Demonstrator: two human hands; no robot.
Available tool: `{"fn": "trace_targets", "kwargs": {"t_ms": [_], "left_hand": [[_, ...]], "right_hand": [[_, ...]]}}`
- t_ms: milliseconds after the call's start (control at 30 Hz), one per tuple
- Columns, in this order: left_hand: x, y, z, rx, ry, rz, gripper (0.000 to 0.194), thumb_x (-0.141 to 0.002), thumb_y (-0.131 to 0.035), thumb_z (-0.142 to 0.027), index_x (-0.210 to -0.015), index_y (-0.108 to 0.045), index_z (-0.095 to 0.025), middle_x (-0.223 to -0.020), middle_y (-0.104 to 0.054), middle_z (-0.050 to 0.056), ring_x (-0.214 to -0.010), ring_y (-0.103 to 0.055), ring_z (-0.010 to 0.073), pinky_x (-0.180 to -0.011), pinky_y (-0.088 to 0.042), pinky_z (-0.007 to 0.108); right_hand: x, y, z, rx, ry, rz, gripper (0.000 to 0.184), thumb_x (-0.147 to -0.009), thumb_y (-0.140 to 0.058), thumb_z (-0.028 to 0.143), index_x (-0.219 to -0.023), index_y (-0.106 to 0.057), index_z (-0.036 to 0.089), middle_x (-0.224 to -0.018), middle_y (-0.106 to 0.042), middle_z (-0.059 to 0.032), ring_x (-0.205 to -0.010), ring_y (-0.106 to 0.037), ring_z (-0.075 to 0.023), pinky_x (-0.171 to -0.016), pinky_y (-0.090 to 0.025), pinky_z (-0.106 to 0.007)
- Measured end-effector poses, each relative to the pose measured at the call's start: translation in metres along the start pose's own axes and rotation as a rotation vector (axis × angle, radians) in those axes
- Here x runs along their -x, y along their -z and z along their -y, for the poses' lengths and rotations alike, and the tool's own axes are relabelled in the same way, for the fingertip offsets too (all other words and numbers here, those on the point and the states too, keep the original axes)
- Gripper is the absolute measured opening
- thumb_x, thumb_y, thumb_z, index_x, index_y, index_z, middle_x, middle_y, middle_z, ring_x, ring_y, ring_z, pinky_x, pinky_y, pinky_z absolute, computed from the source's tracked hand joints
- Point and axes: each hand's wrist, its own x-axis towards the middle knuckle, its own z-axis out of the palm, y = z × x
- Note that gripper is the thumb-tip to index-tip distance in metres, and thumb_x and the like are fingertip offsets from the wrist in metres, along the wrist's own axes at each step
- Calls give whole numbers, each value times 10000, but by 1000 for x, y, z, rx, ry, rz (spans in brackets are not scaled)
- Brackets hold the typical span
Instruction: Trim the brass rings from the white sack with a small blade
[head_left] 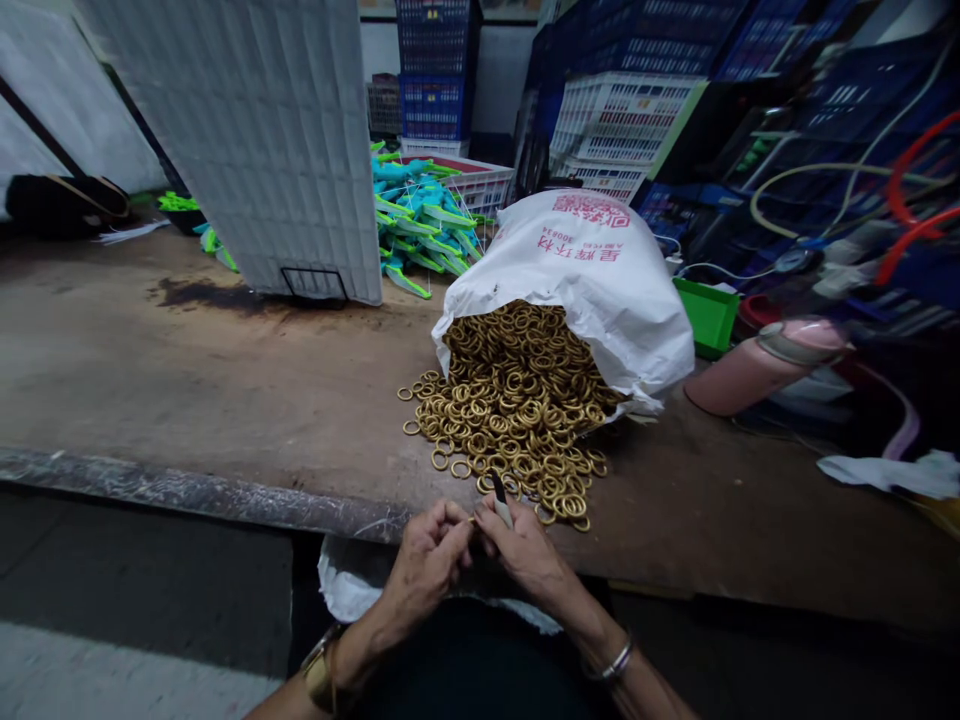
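At the table's front edge my two hands meet, thumbs and fingertips close together. My left hand is closed in a pinch on a gold-coloured ring, which is mostly hidden by the fingers. In my closed right hand is a slim knife-like tool, with a black end pointing up and a pale, flat lower part. Just beyond the hands spreads a heap of gold-coloured rings. It spills out of the mouth of a white woven sack lying on its side with red print.
A tall white padded panel stands on the wooden table at left. Behind are green and turquoise plastic parts and stacked blue crates. A pink bottle and a green tray are right of the sack.
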Motion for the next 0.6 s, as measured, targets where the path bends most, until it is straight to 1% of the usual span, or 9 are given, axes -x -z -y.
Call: {"fn": "trace_targets", "kwargs": {"t_ms": [67,133,200,267,333,400,467,533,600], "left_hand": [[0,1,1,71,68,63,245,-754,-547,-391,-700,-509,-155,-519,-527,-37,-353,-375,36,-356,-259,144],[1,1,4,174,106,114,258,-759,-534,-407,-715,-487,-157,-564,-526,-33,-362,-377,31,-345,-267,138],[3,1,6,272,138,128,256,-754,-543,-407,-724,-465,-164,-582,-516,-37,-367,-375,30,-335,-275,136],[3,1,8,318,147,103,257,-743,-561,-402,-730,-446,-173,-590,-514,-42,-377,-385,31,-340,-292,136],[3,1,9,312,135,71,269,-734,-574,-406,-729,-433,-177,-592,-517,-45,-387,-396,31,-356,-312,138],[3,1,10,289,123,49,285,-725,-580,-420,-737,-430,-179,-602,-524,-44,-393,-403,29,-370,-325,142],[2,1,10,262,120,34,310,-710,-587,-443,-739,-427,-179,-592,-522,-46,-388,-404,28,-374,-328,147],[2,0,9,231,115,16,336,-692,-594,-466,-727,-420,-180,-578,-520,-48,-383,-405,32,-373,-332,152],[1,-1,8,200,103,1,347,-684,-596,-474,-708,-413,-180,-572,-518,-47,-385,-404,33,-376,-338,155]], "right_hand": [[-1,0,1,10,0,3,238,-782,-417,370,-626,-417,191,-478,-418,69,-456,-377,-73,-473,-310,-191],[-1,0,2,16,4,20,240,-792,-396,359,-621,-420,192,-468,-415,69,-451,-381,-77,-482,-317,-194],[-1,0,3,58,17,11,253,-804,-370,346,-609,-421,193,-470,-418,62,-461,-396,-84,-505,-332,-201],[2,1,4,185,59,-48,237,-810,-354,315,-627,-440,191,-502,-449,46,-493,-420,-96,-527,-335,-208],[6,2,4,366,120,-86,180,-800,-354,248,-677,-472,191,-551,-492,28,-526,-444,-107,-537,-324,-211],[10,2,2,532,165,-66,142,-764,-366,159,-747,-503,194,-591,-529,18,-547,-468,-112,-541,-308,-210],[13,1,0,645,179,-27,199,-713,-377,91,-805,-516,201,-610,-555,19,-554,-490,-113,-538,-292,-208],[14,-1,0,714,178,-10,248,-683,-376,61,-831,-514,204,-628,-575,18,-561,-505,-114,-533,-281,-207],[14,-2,1,760,170,-2,252,-673,-372,53,-825,-509,200,-642,-588,13,-568,-513,-115,-530,-276,-209]]}}
